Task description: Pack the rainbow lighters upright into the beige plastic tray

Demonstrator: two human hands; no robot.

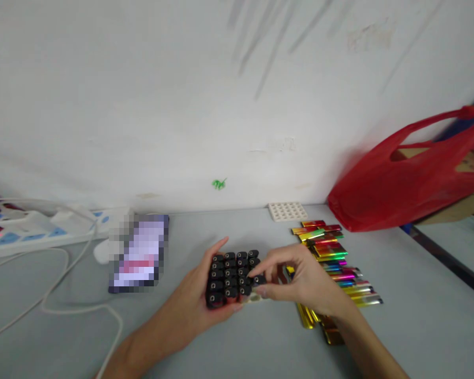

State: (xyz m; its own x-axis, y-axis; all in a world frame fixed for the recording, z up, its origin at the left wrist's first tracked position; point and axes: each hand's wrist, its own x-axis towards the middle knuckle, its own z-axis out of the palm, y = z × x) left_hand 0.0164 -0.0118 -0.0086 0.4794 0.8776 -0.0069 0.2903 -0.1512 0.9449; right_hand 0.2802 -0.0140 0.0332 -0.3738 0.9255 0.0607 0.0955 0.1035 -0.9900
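Note:
Near the table's middle my left hand [197, 295] is wrapped round the left side of a holder filled with rows of black-topped pieces [231, 273]. A pale part of the holder [254, 298] shows at its lower right corner. My right hand [290, 273] pinches one black-topped piece [259, 280] at the right edge of the holder, with thumb and fingers on it. Many shiny coloured tubes [331, 252] in gold, red, green and purple lie in a loose pile beside and partly behind my right hand.
A white grid tray [288, 211] rests by the wall. To the right stands a red bag [406, 179] with cardboard inside. At the left are a phone [140, 252], a power strip [55, 231] and loose white cables [82, 307].

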